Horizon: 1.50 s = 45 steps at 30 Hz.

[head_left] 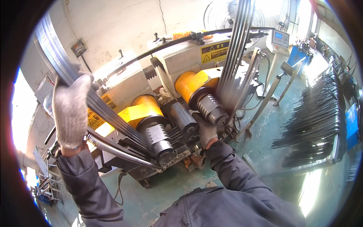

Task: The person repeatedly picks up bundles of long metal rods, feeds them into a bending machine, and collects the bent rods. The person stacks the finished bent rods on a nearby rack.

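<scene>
A bundle of long, flat grey metal bars (pixel 117 119) runs up to the left from the left bending head (pixel 157 138), a toothed black drum under a yellow collar. My left hand (pixel 72 111), in a grey knit glove, is closed on this bundle, its fingers blurred. A second raised bundle of bars (pixel 234 45) stands by the right bending head (pixel 210 108). My right hand (pixel 207 130), also gloved, is low between that head and a black metal block (pixel 184 119); its fingers are partly hidden. Short stretches of bar (pixel 175 135) show between the left head and the block.
A coil spring (pixel 117 149) lies along the left arm of the machine. Behind are a white control box (pixel 279 39) on a post and a large fan (pixel 227 15). To the right, a rack (pixel 334 145) carries a heap of dark bent bars (pixel 310 121).
</scene>
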### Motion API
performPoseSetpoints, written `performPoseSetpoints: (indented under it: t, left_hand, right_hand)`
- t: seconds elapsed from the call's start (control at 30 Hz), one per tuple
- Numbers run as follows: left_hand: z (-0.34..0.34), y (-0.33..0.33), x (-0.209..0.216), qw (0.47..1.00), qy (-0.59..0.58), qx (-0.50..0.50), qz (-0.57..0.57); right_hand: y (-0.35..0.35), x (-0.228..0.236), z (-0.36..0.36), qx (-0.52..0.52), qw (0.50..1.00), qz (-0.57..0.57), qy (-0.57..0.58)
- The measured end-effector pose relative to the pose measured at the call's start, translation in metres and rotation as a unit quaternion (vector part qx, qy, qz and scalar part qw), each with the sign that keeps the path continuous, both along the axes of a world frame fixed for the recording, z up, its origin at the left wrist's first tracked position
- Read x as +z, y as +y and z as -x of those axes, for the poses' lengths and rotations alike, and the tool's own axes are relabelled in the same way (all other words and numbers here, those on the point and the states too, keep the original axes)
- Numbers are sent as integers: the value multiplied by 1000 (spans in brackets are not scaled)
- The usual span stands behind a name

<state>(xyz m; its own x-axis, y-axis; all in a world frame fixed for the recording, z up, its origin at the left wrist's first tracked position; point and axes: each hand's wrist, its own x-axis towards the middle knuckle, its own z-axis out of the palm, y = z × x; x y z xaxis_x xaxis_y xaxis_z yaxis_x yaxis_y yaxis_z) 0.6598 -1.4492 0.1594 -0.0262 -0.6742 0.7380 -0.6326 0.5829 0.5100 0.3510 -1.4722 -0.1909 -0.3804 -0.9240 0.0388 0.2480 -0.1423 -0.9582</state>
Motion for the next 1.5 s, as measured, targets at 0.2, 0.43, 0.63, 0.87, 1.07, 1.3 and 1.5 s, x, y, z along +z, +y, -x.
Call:
performPoseSetpoints:
  t: [0.2,0.43,0.63,0.87,1.07,1.3,1.5]
  left_hand:
    - [35,2,7,995,75,-38,-58]
    - [37,4,9,994,69,-35,-80]
    - [39,6,9,994,71,-31,-78]
    - [36,4,7,991,95,-57,-79]
    - [32,2,5,991,90,-67,-78]
    - [33,3,6,988,108,-67,-83]
    - [28,-1,4,986,123,-72,-84]
  right_hand:
    - [7,5,6,3,988,49,146]
    - [5,2,6,-12,965,100,243]
    - [5,4,3,-9,982,87,169]
    - [5,6,2,-3,991,81,105]
    - [3,7,1,-1,994,72,82]
    - [-4,-8,1,2,992,33,120]
    - [-6,-11,-1,2,991,29,129]
